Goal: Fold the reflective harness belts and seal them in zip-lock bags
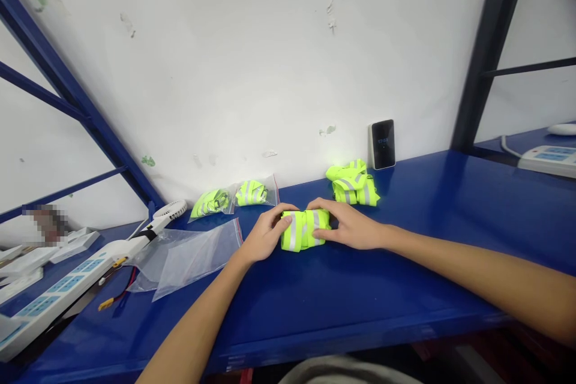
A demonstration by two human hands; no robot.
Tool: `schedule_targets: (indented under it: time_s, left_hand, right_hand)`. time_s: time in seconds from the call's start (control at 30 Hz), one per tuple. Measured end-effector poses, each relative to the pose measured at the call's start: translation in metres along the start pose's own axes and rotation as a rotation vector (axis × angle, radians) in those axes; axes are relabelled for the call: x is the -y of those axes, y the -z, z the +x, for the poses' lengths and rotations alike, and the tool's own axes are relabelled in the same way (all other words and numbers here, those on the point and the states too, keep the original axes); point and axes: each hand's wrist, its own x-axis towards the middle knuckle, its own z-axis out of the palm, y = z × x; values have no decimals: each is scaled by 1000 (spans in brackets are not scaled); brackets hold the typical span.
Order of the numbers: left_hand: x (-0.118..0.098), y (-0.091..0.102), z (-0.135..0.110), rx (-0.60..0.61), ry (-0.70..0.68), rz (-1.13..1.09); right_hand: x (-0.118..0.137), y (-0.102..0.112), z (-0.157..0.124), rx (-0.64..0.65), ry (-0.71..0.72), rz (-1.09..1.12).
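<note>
A rolled-up neon yellow reflective vest (302,231) with silver stripes rests on the blue table. At its left end my left hand (269,231) grips it between thumb and fingers. My right hand (344,223) pinches the opposite end, thumb in front and fingers over the top. Behind and to the right lies a looser neon bundle (353,183) with the same silver stripes. Two similar bundles in clear zip bags, one left (211,203) and one nearer the middle (252,192), lie along the wall. Flat clear zip bags (193,261) are spread left of my left hand.
A long white power strip (63,288) runs along the left, with a small white fan (171,210) at its far end. Beside it lies a cable with a yellow connector (106,304). A dark-screened device (383,144) stands against the wall. The blue table (360,300) has its edge close in front.
</note>
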Motion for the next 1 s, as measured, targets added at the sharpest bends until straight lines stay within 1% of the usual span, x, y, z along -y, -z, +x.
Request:
schedule_targets:
  time_s: [0.1, 0.2, 0.27, 0.37, 0.47, 0.53, 0.6, 0.67, 0.7, 0.77, 0.8, 0.87, 0.93, 1.0]
  left_hand:
    - [3, 1, -1, -46, -55, -53]
    - [5, 0, -1, -147, -128, -83]
    - [3, -2, -1, -205, -180, -68]
    - [-2, -7, -1, -242, -244, -29]
    - [-8, -10, 0, -284, -292, 7]
    - [-9, -10, 0, -334, -308, 9]
    - [-8, -7, -1, -390, -316, 10]
    - [-6, -3, -2, -435, -320, 24]
    - [-5, -1, -3, -435, -320, 29]
    - [-1, 3, -3, -395, -291, 3]
    - [2, 4, -2, -359, -253, -39]
    - [7, 4, 0, -243, -121, -189]
    - [11, 4, 3, -61, 31, -359]
    - [12, 4, 4, 163, 111, -463]
  right_hand:
    - [2, 0, -2, -67, 55, -63]
    - [1, -3, -3, -113, 68, -108]
    - [0, -4, -2, -115, 70, -132]
    - [-1, -5, 0, -130, 69, -154]
    - [-2, -4, 1, -164, 73, -162]
    - [-3, -1, 1, -180, 81, -164]
    - [-4, 1, 1, -174, 101, -152]
    - [-3, 3, 0, -126, 137, -123]
    - [-1, 3, -1, -92, 158, -112]
    - [4, 2, -3, -27, 207, -104]
    - [6, 0, -4, 2, 230, -105]
    - [9, -5, -5, 53, 270, -107]
    - [8, -11, -5, 98, 300, -119]
    - [5, -15, -5, 124, 330, -175]
